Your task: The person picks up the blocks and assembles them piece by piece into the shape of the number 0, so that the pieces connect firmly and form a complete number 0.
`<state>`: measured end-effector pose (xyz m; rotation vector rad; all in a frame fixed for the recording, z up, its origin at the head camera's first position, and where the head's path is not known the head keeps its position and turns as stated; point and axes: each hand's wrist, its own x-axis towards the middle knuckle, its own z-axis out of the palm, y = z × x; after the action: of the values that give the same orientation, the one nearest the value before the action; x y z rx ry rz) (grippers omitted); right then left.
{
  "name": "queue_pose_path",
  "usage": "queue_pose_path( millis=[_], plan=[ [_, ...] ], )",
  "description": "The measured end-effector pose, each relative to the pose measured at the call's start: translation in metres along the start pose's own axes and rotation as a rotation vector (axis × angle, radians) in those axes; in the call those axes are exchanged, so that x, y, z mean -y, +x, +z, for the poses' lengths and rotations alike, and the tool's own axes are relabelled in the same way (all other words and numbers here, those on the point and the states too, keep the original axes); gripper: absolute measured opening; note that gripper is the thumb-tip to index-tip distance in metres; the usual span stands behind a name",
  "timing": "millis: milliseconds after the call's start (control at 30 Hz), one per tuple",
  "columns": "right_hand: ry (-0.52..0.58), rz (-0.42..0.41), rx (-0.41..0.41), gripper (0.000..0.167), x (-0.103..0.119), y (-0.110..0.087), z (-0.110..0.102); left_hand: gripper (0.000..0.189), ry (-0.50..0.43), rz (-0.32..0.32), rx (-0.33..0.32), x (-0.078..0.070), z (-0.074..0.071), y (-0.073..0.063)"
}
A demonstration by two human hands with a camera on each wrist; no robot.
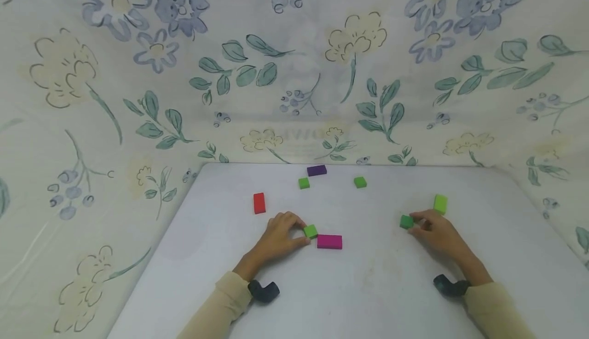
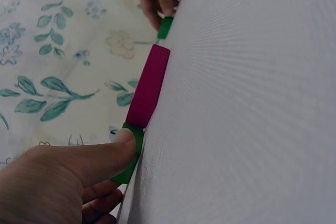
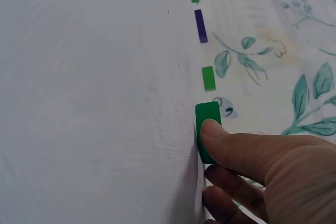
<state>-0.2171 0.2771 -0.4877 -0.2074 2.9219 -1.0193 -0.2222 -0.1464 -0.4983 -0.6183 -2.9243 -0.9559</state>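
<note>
1. Floral cloth [image 1: 152,17] rises at the left, far and right sides of a white counter [image 1: 377,288]; a red block [image 1: 259,203] lies at left, farther off than the nearby left hand.
2. A person's left hand [image 1: 279,234], below a beige sleeve [image 1: 213,306] and dark wristband [image 1: 264,292], pinches a green block [image 1: 310,231] between thumb and fingers, opened only to the block's width; the block sits left of center on the counter.
3. At the far side, a small green block [image 1: 303,183] lies near a purple block [image 1: 316,171], slightly farther off.
4. A magenta block [image 1: 329,242] lies right beside the left hand's block, near center; whether the two touch cannot be told.
5. Farther right, at the far side, lies another small block [image 1: 360,182], also green.
6. At right, the right hand [image 1: 434,231] pinches a dark green block [image 1: 406,222] at the counter, thumb and fingers parted by its width; a lime block [image 1: 440,204] lies just beyond that hand.
</note>
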Motion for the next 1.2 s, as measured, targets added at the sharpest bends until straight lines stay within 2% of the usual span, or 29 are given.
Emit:
queue_pose_path(
  millis=[533, 833, 1200],
  plan=[
    [0.018, 0.022, -0.010, 0.043, 0.007, -0.001, -0.001, 0.030, -0.010, -0.013, 0.022, 0.001, 0.000, 0.003],
    [0.034, -0.015, -0.002, 0.042, 0.013, 0.002, 0.006, 0.030, -0.006, -0.021, 0.019, 0.002, 0.000, 0.001],
    [0.050, -0.080, -0.015, 0.037, 0.032, 0.005, 0.013, 0.030, -0.018, -0.019, 0.029, 0.002, -0.001, 0.002]
  ],
)
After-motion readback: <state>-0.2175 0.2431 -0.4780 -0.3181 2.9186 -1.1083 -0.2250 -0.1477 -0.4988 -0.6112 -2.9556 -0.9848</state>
